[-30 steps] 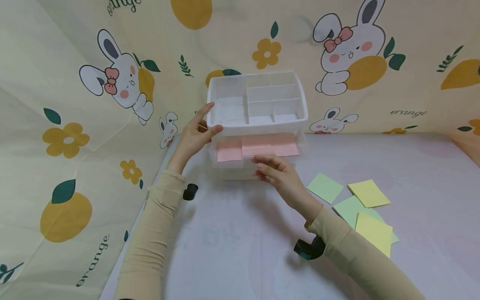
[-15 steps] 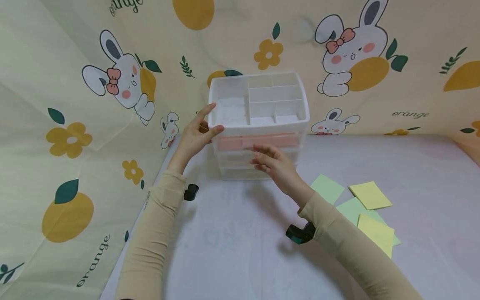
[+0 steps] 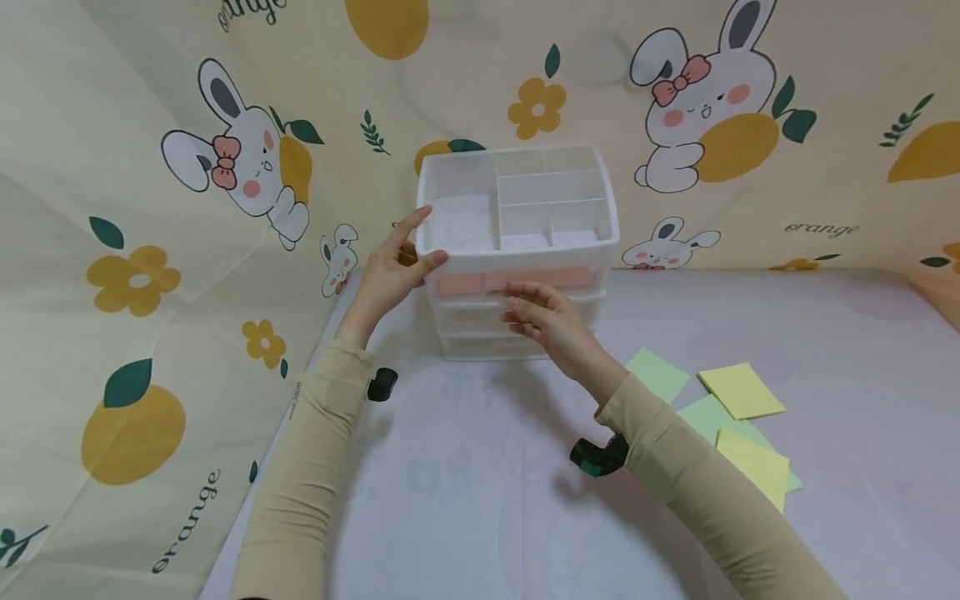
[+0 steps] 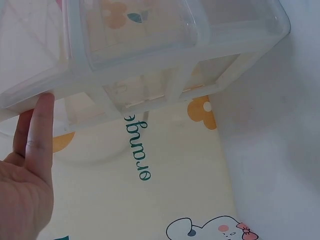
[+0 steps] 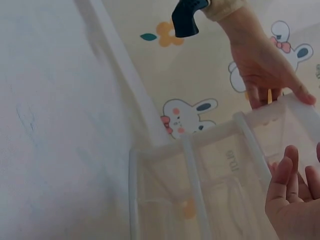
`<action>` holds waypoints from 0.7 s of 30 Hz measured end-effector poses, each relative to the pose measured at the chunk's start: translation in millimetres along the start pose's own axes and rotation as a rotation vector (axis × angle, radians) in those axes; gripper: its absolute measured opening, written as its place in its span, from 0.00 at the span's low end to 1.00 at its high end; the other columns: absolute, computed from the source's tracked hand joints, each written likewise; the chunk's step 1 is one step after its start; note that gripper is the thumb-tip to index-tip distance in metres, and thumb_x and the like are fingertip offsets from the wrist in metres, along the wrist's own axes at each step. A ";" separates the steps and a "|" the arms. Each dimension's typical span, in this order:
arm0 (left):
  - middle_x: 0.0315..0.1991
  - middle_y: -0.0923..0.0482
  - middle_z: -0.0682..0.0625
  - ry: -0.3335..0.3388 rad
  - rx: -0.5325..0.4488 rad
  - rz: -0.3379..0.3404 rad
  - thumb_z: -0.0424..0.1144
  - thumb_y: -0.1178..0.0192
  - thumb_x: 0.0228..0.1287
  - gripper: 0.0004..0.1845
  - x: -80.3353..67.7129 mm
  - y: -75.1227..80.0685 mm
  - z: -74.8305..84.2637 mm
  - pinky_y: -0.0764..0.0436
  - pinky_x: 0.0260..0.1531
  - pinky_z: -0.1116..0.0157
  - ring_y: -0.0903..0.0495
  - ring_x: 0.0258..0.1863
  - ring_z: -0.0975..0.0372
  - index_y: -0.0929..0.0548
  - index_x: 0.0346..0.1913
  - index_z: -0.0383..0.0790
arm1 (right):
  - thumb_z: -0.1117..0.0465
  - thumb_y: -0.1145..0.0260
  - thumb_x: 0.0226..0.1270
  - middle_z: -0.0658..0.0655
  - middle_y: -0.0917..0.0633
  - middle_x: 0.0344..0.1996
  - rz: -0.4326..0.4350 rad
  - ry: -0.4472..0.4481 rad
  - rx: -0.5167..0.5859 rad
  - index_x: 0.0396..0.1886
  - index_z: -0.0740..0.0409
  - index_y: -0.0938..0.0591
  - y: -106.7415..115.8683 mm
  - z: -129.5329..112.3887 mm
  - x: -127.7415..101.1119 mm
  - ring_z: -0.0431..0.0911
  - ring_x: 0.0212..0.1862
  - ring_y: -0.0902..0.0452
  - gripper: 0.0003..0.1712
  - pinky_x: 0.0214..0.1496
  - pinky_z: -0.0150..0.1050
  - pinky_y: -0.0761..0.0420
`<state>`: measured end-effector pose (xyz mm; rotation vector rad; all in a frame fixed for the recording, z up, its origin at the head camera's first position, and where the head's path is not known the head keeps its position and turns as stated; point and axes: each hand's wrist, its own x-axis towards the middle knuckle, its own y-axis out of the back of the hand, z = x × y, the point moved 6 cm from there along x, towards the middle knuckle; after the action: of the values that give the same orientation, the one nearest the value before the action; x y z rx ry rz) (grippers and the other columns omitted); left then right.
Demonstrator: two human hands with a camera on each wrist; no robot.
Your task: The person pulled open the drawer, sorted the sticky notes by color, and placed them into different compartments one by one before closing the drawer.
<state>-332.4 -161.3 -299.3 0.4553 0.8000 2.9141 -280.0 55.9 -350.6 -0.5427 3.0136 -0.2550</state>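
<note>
A clear white drawer organizer (image 3: 517, 260) stands against the back cloth, its top divided into compartments. My left hand (image 3: 386, 275) grips its front left corner, thumb on the front rim and fingers along the side. In the left wrist view, fingers (image 4: 40, 130) press the organizer's side. Pink paper pieces (image 3: 461, 285) show through the top drawer, which sits flush with the lower ones. My right hand (image 3: 555, 325) is at that drawer's front, fingers loosely bent and holding nothing. Whether its fingertips touch the handle cannot be told.
Green notes (image 3: 660, 375) and yellow notes (image 3: 741, 390) lie on the pale table (image 3: 450, 500) to the right, partly beneath the right forearm. Cloth printed with rabbits and oranges (image 3: 135, 433) rises at the back and left. Both wrists carry a black camera mount (image 3: 600, 457).
The top drawer with the pink paper has slid back into the organizer, the right hand moving forward with it. The left hand has kept its place on the corner.
</note>
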 end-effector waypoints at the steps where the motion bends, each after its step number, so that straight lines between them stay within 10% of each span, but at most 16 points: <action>1: 0.33 0.28 0.46 -0.002 0.000 0.000 0.63 0.38 0.51 0.37 -0.1 0.0 0.4 0.19 0.34 0.63 0.21 0.31 0.56 0.41 0.66 0.76 | 0.60 0.46 0.71 0.52 0.27 0.55 -0.005 -0.001 0.001 0.62 0.61 0.34 0.1 -0.2 -0.2 0.39 0.44 0.22 0.23 0.52 0.33 0.23; 21: 0.33 0.27 0.47 -0.021 0.003 0.008 0.62 0.39 0.53 0.36 -0.2 -0.9 -0.8 0.19 0.33 0.63 0.21 0.32 0.56 0.41 0.65 0.78 | 0.60 0.45 0.70 0.43 0.16 0.38 -0.018 -0.147 0.063 0.64 0.68 0.37 10.2 48.2 -11.1 0.36 0.40 0.20 0.27 0.46 0.29 0.21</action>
<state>-332.4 -161.0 -300.4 0.4890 0.8012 2.9106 -268.4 62.0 -399.5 -0.5578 2.8498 -0.2962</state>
